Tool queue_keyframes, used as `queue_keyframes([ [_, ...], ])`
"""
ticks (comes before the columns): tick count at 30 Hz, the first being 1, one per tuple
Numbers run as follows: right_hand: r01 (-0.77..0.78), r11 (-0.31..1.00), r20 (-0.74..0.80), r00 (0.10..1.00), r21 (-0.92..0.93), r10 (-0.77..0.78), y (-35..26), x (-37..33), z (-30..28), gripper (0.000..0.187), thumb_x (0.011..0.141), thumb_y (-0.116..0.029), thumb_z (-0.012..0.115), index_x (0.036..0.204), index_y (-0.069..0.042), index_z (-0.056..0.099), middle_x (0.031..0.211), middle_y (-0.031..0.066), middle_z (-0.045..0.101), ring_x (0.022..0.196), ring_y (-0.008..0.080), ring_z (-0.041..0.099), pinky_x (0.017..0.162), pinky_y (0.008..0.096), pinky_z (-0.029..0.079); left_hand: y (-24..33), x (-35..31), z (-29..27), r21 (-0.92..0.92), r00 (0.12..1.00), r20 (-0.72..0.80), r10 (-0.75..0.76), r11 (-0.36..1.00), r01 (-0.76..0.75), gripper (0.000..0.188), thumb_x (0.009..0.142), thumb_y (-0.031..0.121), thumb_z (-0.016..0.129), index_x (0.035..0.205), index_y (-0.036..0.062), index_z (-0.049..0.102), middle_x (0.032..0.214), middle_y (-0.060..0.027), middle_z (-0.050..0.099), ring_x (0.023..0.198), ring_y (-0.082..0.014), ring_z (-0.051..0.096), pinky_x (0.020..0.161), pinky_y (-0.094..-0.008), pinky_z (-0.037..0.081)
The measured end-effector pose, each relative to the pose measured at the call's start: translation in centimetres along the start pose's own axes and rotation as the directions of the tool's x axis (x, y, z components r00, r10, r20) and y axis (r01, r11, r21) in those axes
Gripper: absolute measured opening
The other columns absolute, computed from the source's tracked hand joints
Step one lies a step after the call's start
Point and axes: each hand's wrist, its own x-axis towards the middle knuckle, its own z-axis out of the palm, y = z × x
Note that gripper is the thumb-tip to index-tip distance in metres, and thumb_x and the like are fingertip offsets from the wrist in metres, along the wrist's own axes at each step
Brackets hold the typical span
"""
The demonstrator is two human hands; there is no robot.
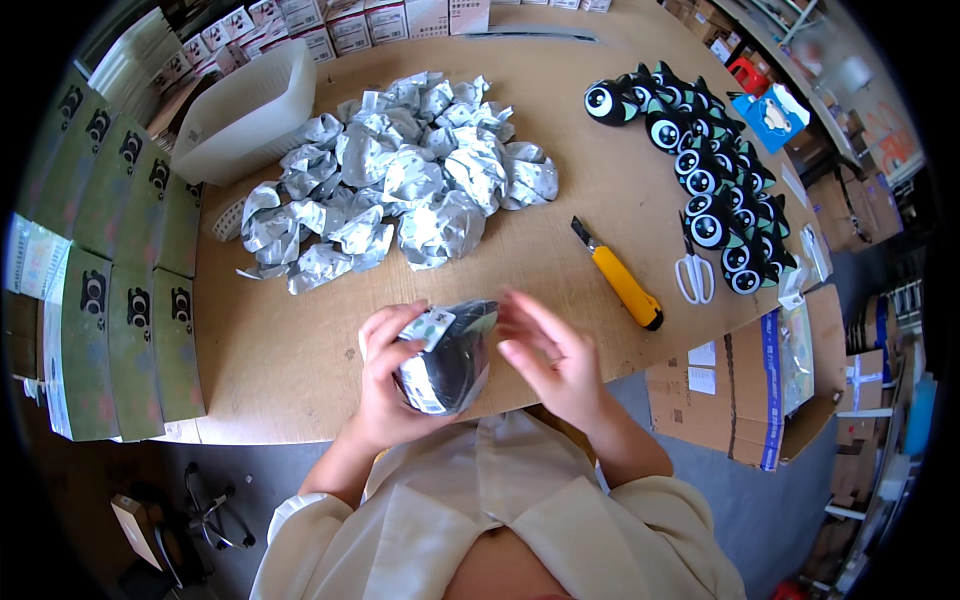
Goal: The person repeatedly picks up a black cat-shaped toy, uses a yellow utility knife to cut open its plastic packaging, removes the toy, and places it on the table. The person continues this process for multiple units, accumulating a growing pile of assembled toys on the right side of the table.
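Close to the table's front edge, my left hand (385,390) grips a rounded black item in clear plastic wrap (462,365) with white labels on it. My right hand (565,375) is beside its right side, thumb and fingers apart; whether the fingertips touch the wrap I cannot tell. Beyond my hands lies a heap of crumpled silver foil bundles (410,180). A yellow utility knife (625,285) rests to the right on the wooden table (560,260). Past it are white-handled scissors (694,278) and a cluster of black toys with big round eyes (710,175).
Stacked green boxes (90,320) stand along the left side, near a translucent plastic bin (245,120). Small boxes (350,28) line the back. A blue package (770,118) lies at the far right. Below the right edge is an open cardboard box (725,420).
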Motion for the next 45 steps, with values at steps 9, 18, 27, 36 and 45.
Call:
queue_keyframes([
  [9,-0.227,0.946,0.13,0.971,0.233,0.201,0.2,1.2,0.3,0.035,0.089,0.007,0.056,0.124,0.005,0.056,0.112,0.0114,0.066,0.104,0.0145,0.063,0.091,0.0276,0.051,0.5,-0.9,0.4,0.287,0.986,0.027,0.162,0.944,-0.163,0.066,0.049,0.014,0.084,0.109,0.0168,0.057,0.134,-0.0157,0.052,0.114,-0.0385,0.045,0.091,-0.05,0.042],
  [18,-0.239,0.917,0.074,0.971,0.319,0.227,2.2,1.4,1.1,0.034,0.087,0.013,0.051,0.118,0.005,0.06,0.113,0.0108,0.066,0.103,0.015,0.064,0.091,0.0281,0.051,0.1,-1.6,1.1,0.388,0.962,0.034,0.27,0.884,-0.261,0.043,0.063,0.019,0.078,0.103,0.0215,0.062,0.13,-0.0123,0.054,0.113,-0.035,0.044,0.087,-0.0513,0.043],
  [27,-0.064,0.973,-0.035,0.997,0.22,0.073,0.4,1.6,1.8,0.03,0.088,0.002,0.062,0.117,0.007,0.06,0.102,0.0145,0.07,0.094,0.0172,0.068,0.081,0.0277,0.057,-0.1,-0.4,1.0,0.095,0.994,-0.11,-0.025,0.995,0.035,0.095,0.053,0.02,0.092,0.127,0.0115,0.033,0.134,-0.0253,0.042,0.12,-0.0422,0.045,0.098,-0.0526,0.038],
  [36,-0.026,0.999,-0.059,0.998,0.046,0.029,1.3,2.1,1.3,0.027,0.085,0.002,0.066,0.112,0.006,0.063,0.095,0.0125,0.072,0.086,0.0162,0.07,0.074,0.0266,0.057,0.0,-0.9,1.0,0.381,0.989,0.011,0.146,0.914,-0.139,0.077,0.053,0.016,0.088,0.119,0.0154,0.049,0.136,-0.0202,0.048,0.115,-0.0404,0.045,0.094,-0.0502,0.04],
  [45,0.145,0.989,0.19,0.972,-0.019,-0.139,1.0,2.9,-0.7,0.035,0.085,0.005,0.065,0.119,0.004,0.062,0.119,0.0151,0.064,0.104,0.0174,0.064,0.084,0.0305,0.057,0.2,-0.4,0.6,-0.42,0.97,0.065,-0.236,0.875,0.241,0.086,0.057,0.019,0.09,0.126,0.0099,0.04,0.136,-0.0267,0.042,0.125,-0.0406,0.044,0.102,-0.0498,0.036],
])
